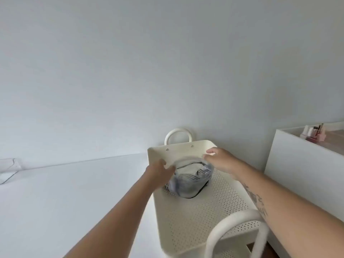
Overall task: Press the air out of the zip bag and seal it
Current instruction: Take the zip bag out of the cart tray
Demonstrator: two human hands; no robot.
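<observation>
A clear zip bag (191, 178) with striped black-and-white cloth inside sits at the far end of a cream perforated basket (204, 216). Its mouth gapes wide open, facing up and towards me. My left hand (161, 170) grips the left side of the bag's rim. My right hand (220, 160) pinches the right side of the rim, fingers curled over the top edge. Both arms reach forward over the basket. The picture is blurred around the bag.
The basket has two white loop handles, the far handle (178, 135) and the near handle (236, 233). It rests on a white table (65, 192) against a white wall. A white cabinet (301, 164) stands right, with pink items (314, 135) on top. Clear plastic (8, 170) lies at far left.
</observation>
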